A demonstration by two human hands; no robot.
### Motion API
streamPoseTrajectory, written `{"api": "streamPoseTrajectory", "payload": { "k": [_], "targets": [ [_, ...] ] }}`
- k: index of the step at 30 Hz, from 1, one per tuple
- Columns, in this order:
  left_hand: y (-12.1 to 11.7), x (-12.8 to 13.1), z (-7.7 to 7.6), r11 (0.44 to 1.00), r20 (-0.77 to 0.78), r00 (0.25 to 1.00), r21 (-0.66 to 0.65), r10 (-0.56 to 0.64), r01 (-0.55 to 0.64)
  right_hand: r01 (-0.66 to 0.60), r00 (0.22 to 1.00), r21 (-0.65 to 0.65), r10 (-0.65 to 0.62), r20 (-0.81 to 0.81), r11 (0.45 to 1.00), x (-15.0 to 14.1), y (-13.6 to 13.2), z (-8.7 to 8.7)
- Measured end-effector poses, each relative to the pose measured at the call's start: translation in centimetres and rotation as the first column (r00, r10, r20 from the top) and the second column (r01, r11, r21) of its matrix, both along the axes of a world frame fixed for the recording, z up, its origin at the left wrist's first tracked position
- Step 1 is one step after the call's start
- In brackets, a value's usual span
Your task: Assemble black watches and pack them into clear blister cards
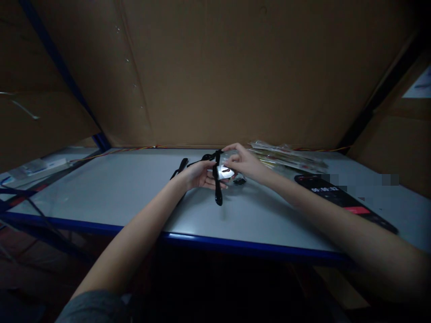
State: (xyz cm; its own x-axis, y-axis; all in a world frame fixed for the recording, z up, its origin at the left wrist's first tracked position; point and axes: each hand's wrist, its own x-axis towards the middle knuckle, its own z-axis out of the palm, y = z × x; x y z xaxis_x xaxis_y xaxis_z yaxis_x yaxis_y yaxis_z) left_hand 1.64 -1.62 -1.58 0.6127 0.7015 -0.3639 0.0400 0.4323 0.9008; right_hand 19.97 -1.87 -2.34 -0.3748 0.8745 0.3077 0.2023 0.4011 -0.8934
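Pale table (pixel 128 193) (blue-edged), phone (pixel 343 200), clear packets (pixel 286 158)

Phone (pixel 341 199) on the right of the tabletop (pixel 117 184), plastic packets (pixel 286 158) behind it, cardboard panel (pixel 235 76) at the back.

dim, with dark, shadowy corners

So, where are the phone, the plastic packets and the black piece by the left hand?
Phone (pixel 341 198), head view: screen.
Plastic packets (pixel 286 158), head view: pile's middle.
Black piece (pixel 217 185), head view: lower stem.
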Motion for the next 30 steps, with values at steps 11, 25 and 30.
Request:
{"api": "streamPoseTrajectory", "payload": {
  "k": [11, 25, 30],
  "targets": [
    [-1.8, 1.1, 0.2, 0.999, 0.078, 0.997, 0.034, -0.027, 0.024, 0.139, 0.983, 0.151, -0.155, 0.096, 0.979, -0.3, -1.3, -1.3],
    [-1.7, 1.0, -0.5, 0.977, -0.057, 0.991, 0.184, 0.117, -0.105, 0.155, 0.964, 0.14, -0.181, 0.193, 0.978, 0.7, -0.8, -0.8],
    [-2.1, 1.1, -0.2, 0.97, -0.083, 0.994, 0.235, 0.074, -0.052, 0.082, 0.946, -0.026, -0.07, 0.317, 0.996, 0.7, -1.0, -0.5]
  ]
}}
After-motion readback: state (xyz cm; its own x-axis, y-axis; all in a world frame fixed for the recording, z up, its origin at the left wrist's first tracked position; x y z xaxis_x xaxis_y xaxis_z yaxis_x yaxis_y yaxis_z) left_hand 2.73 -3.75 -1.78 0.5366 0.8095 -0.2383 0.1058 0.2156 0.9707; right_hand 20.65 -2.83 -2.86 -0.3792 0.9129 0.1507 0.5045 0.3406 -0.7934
